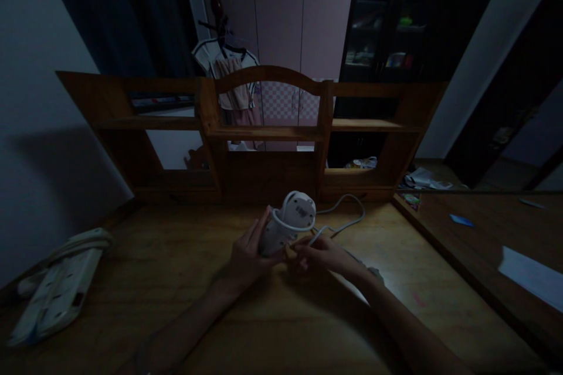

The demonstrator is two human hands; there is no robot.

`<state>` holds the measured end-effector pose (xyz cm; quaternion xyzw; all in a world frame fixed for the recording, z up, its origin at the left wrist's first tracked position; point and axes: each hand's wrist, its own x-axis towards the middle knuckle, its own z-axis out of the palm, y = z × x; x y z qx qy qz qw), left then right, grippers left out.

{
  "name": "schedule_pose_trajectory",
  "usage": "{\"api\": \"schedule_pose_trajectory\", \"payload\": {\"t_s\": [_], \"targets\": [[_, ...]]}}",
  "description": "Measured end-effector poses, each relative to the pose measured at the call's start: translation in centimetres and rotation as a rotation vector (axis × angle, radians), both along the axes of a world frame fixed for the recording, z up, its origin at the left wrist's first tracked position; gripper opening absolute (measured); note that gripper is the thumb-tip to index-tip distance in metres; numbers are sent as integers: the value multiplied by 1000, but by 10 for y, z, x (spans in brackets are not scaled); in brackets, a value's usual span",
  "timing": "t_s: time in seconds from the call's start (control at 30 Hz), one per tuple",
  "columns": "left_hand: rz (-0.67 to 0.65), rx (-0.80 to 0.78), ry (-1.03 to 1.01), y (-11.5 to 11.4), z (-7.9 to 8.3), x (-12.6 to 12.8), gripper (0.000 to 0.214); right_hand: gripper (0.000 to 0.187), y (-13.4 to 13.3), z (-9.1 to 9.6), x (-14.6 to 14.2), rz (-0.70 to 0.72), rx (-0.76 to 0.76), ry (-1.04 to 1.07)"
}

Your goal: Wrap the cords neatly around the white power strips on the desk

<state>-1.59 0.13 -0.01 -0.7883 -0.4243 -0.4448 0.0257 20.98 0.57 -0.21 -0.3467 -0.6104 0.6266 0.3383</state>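
A small white appliance [291, 220] with a round end lies on the wooden desk [185, 269], its white cord [347, 217] looping out to the right and partly wrapped around its body. My left hand [248, 252] is curled around the left side of the appliance. My right hand [319, 253] pinches the cord just beside the appliance, fingers together. The light is dim, so small details are hard to see.
A white power strip [59, 287] with its cable lies at the desk's left edge. A wooden shelf unit [264, 129] stands along the back. To the right is a darker desk surface with a white paper [530, 275] and a blue card [461, 221].
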Motion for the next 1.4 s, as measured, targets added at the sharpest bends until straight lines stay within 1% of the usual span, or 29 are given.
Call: {"api": "schedule_pose_trajectory", "payload": {"t_s": [0.07,0.13,0.17,0.23,0.33,0.43,0.57,0.63,0.7,0.8,0.93,1.03,1.1,1.23,1.33,1.4], "targets": [[-40,65,100,0,-2,-3,92,26,0,0,-2,-88,17,65],[-87,142,201,1,-3,-4,97,18,-2,6,-3,-242,44,174],[-106,178,241,1,-4,-4,100,17,-2,9,-4,-305,38,232],[-116,205,279,2,-7,-3,103,22,-3,16,-2,-356,-24,347],[-77,100,251,4,-10,-1,105,34,1,23,5,-383,-104,504],[0,-50,187,4,-7,0,106,38,8,23,14,-427,-132,634],[143,-235,48,2,2,1,106,41,12,21,21,-434,-155,698],[205,-277,-18,3,5,2,101,40,11,21,20,-426,-150,714],[245,-312,-72,6,4,2,97,39,9,21,19,-416,-145,738],[243,-395,-185,17,-4,-3,93,39,8,23,21,-401,-155,777],[199,-469,-433,33,-12,-13,77,35,8,24,28,-409,-205,825],[178,-514,-597,37,-11,-16,64,35,9,24,31,-415,-232,817],[176,-490,-663,35,-7,-15,60,37,8,25,29,-382,-243,776],[146,-439,-675,26,-1,-10,55,39,7,25,24,-254,-245,695],[151,-434,-595,20,-2,-5,53,40,7,23,20,-204,-240,658],[153,-396,-518,17,-3,-3,58,41,8,22,19,-179,-236,634]]}}
